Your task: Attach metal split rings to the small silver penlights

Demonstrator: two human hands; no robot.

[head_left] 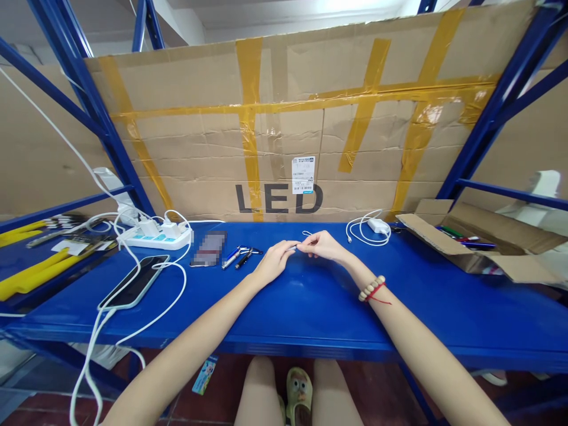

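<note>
Left hand (271, 262) and right hand (326, 245): both pinched nearly closed, gripped small, slim greyish piece (294, 247) directly between them over glossy blue bench (306, 310); long axis seemingly ran crosswise, neither nearer

Power strip (155, 239) sat back left on counter (310, 313), phone (142, 280) in front of it. Pens (244, 259) lay right of both, left of left hand (271, 262). Right hand (327, 244) was beside it, item (296, 247) between them. Charger (378, 225) lay right of hands, box (433, 235) farther right; cardboard (199, 154) behind counter.
</note>
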